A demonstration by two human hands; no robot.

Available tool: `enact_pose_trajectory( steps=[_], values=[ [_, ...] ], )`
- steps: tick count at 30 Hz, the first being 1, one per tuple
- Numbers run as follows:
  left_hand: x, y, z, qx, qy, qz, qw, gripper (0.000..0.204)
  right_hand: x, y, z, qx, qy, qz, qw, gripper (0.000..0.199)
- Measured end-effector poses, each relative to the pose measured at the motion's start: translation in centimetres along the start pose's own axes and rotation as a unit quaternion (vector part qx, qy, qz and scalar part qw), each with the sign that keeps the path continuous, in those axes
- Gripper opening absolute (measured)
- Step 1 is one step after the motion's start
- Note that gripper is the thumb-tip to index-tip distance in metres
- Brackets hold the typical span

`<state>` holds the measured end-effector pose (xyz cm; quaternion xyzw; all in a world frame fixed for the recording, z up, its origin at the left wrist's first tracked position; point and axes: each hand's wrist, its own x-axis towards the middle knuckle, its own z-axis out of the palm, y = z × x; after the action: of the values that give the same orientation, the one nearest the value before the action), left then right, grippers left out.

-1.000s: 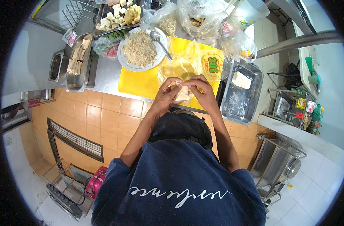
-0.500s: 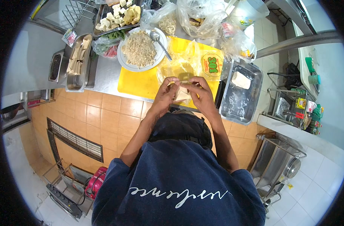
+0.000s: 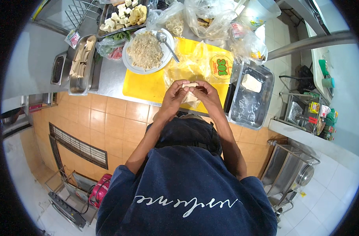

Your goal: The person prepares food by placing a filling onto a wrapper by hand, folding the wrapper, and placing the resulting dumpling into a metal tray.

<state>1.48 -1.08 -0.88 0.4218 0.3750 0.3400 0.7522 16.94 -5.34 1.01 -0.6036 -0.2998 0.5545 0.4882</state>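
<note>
Between my two hands, over the near edge of a yellow cutting board (image 3: 142, 87), is a pale, thin dough wrapper (image 3: 190, 97) being rolled up. My left hand (image 3: 173, 97) pinches its left end, thumb and fingers together. From the other side my right hand (image 3: 209, 96) grips the right end, its thumb close to the left one. Part of the wrapper is hidden under the fingers. Beyond it lies a clear plastic sheet (image 3: 183, 73). A white plate (image 3: 129, 66) holds a heap of pale crumbly filling (image 3: 145, 51), with a metal spoon (image 3: 170, 47) resting in it.
Right of the board, a metal tray (image 3: 246, 110) carries a pale stack of wrappers (image 3: 251, 83). At the left a deep metal pan (image 3: 78, 87) contains folded pale pieces. Farther back are a tray of tofu chunks (image 3: 122, 17) and plastic bags (image 3: 207, 17). A metal rail (image 3: 311, 46) runs at the right.
My fingers have drawn in around the wrapper, and its far edge now looks rolled more toward me. My right hand has shifted slightly left; the plate and trays are unmoved.
</note>
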Motion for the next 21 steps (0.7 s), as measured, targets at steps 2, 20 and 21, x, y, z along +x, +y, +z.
enact_pose_trajectory(
  steps=[2, 20, 21],
  values=[
    [-0.13, 0.51, 0.27, 0.027, 0.029, -0.009, 0.999, 0.023, -0.03, -0.13, -0.03, 0.036, -0.01, 0.02, 0.999, 0.032],
    [-0.15, 0.09, -0.3, 0.008, 0.056, -0.056, 0.997, 0.029, 0.82, 0.66, -0.64, 0.052, -0.028, 0.056, 0.997, 0.03],
    [-0.11, 0.03, -0.33, 0.008, 0.056, -0.055, 0.997, 0.029, 0.85, 0.72, -0.77, 0.053, -0.035, 0.057, 0.996, 0.03]
  ],
)
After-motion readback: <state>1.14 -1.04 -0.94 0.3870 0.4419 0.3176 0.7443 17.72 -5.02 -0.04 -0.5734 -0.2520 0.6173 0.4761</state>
